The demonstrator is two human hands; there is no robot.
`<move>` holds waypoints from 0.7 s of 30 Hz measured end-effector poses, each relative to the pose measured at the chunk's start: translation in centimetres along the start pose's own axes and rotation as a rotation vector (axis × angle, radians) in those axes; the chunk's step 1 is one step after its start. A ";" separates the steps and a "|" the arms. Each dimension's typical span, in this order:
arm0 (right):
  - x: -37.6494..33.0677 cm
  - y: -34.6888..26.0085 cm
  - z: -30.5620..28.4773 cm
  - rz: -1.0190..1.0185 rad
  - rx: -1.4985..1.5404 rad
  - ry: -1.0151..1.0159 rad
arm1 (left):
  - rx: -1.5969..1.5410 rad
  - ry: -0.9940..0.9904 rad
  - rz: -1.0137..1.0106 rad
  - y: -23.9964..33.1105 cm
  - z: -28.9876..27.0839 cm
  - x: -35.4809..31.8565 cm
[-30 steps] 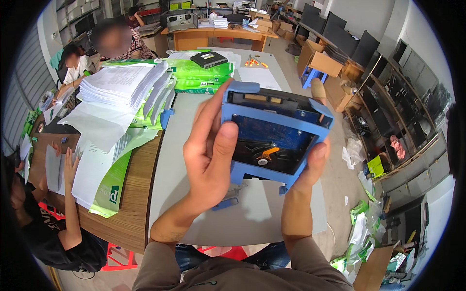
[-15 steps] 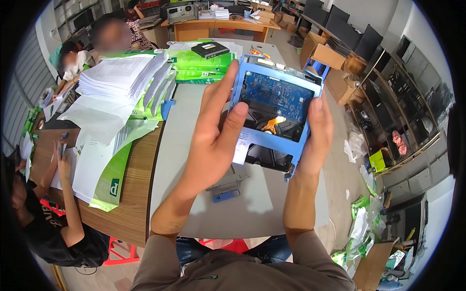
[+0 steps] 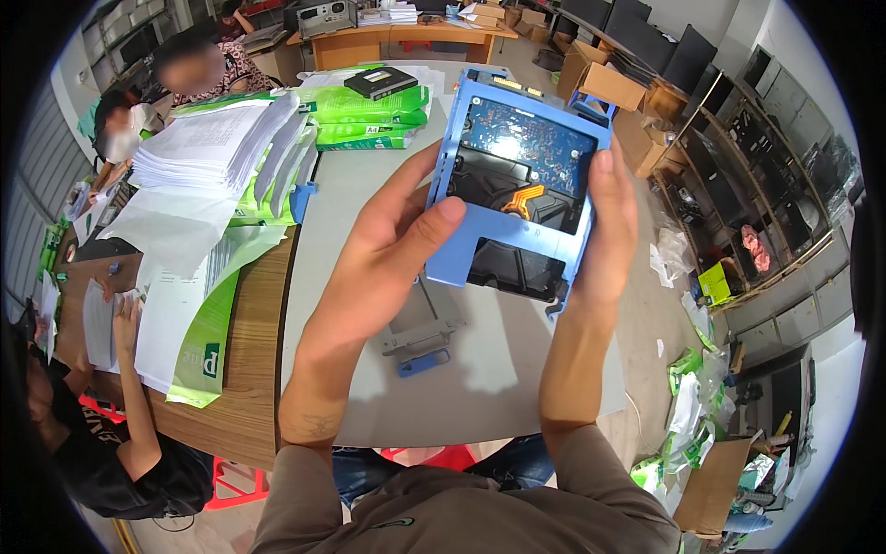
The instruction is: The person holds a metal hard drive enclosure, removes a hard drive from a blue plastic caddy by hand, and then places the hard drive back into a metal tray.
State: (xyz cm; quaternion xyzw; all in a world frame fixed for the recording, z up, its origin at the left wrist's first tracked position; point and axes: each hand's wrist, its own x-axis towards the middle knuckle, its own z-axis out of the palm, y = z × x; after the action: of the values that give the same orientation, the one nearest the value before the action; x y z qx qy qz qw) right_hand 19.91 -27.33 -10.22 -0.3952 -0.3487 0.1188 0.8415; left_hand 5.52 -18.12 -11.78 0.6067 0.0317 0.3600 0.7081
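A hard drive (image 3: pixel 531 138) sits in a blue plastic caddy (image 3: pixel 503 242), held up above the grey table. Its blue circuit board, black casing and an orange flex strip face me. My left hand (image 3: pixel 392 235) grips the caddy's left side, thumb on the front and fingers partly hidden behind. On the opposite side, my right hand (image 3: pixel 604 235) is closed along the edge, its other fingers mostly out of sight. Below my left hand, a grey metal bracket (image 3: pixel 426 319) lies on the table beside a small blue plastic piece (image 3: pixel 425 363).
Left of the caddy are stacked papers (image 3: pixel 208 152) and green paper packs (image 3: pixel 365 120), with a black drive-like box (image 3: pixel 381 82) on top. A co-worker's arm (image 3: pixel 134 388) handles papers at the adjoining wooden table (image 3: pixel 231 406). Shelving (image 3: pixel 757 194) stands at right.
The caddy has tilted in my hands, and a bright reflection now shows on the circuit board. Both hands keep hold. The co-worker's hands have shifted over the papers.
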 end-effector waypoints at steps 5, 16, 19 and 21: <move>-0.2 -1.2 -1.7 0.156 -0.021 -0.232 | 0.007 -0.003 0.010 0.1 0.1 0.0; -2.0 -2.2 -1.0 -0.024 0.020 -0.414 | -0.560 -0.099 -0.051 -2.3 -2.1 2.0; -2.3 -2.6 -0.8 -0.057 0.017 -0.408 | -0.587 -0.140 -0.035 -2.5 -1.9 2.1; -2.4 -2.6 -0.7 -0.067 0.022 -0.397 | -0.582 -0.137 -0.026 -2.4 -1.7 2.1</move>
State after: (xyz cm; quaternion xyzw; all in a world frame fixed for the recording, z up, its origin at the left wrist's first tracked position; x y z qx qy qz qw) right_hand 18.44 -30.55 -9.78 -0.3429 -0.5195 0.1702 0.7639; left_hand 7.42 -15.50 -13.56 0.4008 -0.1129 0.3028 0.8573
